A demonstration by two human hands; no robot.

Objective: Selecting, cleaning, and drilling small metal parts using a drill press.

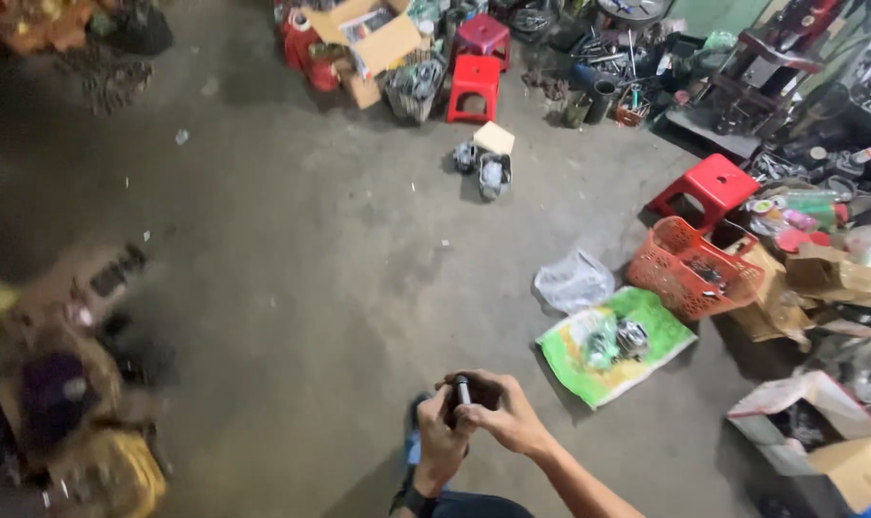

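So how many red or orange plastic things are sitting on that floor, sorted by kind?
Red plastic stools: 3
Orange plastic basket: 1
Total: 4
A red container at the back is too cluttered to count surely.

A small dark cylindrical part point(462, 389) is largely covered by the left hand point(439, 436) and right hand point(503, 416), so its shape below the tip cannot be made out, and each grip on it is concealed by the fingers. A blue object point(414, 443) beneath the hands is mostly hidden. The clutter at the left edge point(61, 384) is smeared by motion blur and cut off by the frame. A cardboard box point(829, 451) is cropped at the lower right corner. The parts on the green sack point(615, 342) are too small to be identified.
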